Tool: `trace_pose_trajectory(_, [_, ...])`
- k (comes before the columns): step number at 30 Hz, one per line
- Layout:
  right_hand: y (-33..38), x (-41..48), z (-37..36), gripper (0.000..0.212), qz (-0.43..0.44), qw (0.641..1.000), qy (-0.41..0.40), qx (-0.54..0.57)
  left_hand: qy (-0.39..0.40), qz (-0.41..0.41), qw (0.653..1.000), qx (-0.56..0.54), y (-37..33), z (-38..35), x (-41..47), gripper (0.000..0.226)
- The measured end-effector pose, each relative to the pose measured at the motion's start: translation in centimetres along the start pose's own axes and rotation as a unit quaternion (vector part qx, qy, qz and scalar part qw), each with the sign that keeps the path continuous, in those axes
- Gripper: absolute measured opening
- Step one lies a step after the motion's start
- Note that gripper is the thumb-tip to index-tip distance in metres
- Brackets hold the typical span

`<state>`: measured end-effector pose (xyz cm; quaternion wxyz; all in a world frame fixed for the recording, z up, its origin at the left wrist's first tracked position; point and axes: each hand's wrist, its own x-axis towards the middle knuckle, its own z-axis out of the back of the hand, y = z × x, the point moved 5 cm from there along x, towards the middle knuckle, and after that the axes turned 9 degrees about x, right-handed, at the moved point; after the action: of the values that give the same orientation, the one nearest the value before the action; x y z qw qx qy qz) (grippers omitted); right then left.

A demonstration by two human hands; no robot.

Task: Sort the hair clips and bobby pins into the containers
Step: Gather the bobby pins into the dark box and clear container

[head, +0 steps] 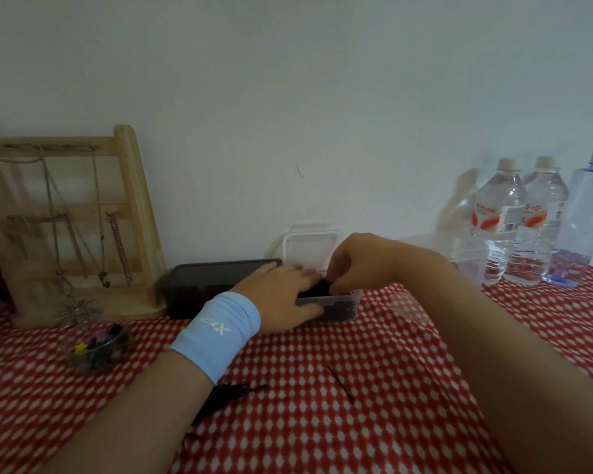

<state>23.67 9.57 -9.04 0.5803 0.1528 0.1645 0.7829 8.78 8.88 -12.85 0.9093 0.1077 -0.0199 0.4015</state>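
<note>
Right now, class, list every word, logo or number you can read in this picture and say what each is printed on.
"XTEP"-style white logo, seen upside down, only "XT" clear: on the blue wristband of the left hand.
Red brand word on the bottle labels: too blurred to read.
No other text is visible.

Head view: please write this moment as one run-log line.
left hand steadies clear container | right hand lowers dark bunch into it | loose bobby pin on tablecloth
</note>
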Motion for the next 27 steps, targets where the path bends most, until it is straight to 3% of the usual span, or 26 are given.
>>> trace_pose_trajectory(4, [0.0, 0.2, 0.6, 0.011, 0.017, 0.999, -0.039, -0.014, 0.046, -0.004, 0.999, 0.011, -0.2, -0.6, 0.1, 0.068])
trace_pose_trajectory(11, [0.1, -0.4, 3.2, 0.012, 0.051, 0.977, -0.153, 0.136, 0.095, 0.053, 0.994, -0.031, -0.3, -0.3, -0.3, 0.083])
trace_pose_trajectory(14, [0.3, -0.6, 3.1, 0.007, 0.05, 0.956, -0.182, 0.225, 0.039, 0.083, 0.995, -0.035, 0.7, 0.4, -0.3, 0.092])
trace_pose_trajectory(17, [0.2, -0.6, 2.1, 0.007, 0.024, 0.965, -0.149, 0.216, -0.006, 0.088, 0.996, 0.009, 1.3, 1.3, -0.5, 0.094])
trace_pose_trajectory(20, [-0.6, -0.4, 0.9, 0.007, -0.026, 0.994, -0.057, 0.085, 0.038, 0.058, 0.997, 0.021, 0.9, 0.9, -0.4, 0.086])
trace_pose_trajectory(24, [-0.9, -0.3, 0.9, 0.003, -0.024, 0.995, -0.061, 0.08, 0.062, 0.022, 0.997, 0.034, 0.2, 0.1, -0.2, 0.073])
trace_pose_trajectory(27, [-0.3, 0.1, -0.1, 0.013, -0.002, 0.998, -0.027, 0.051, 0.06, 0.025, 0.998, 0.027, 0.3, 0.3, -0.3, 0.074])
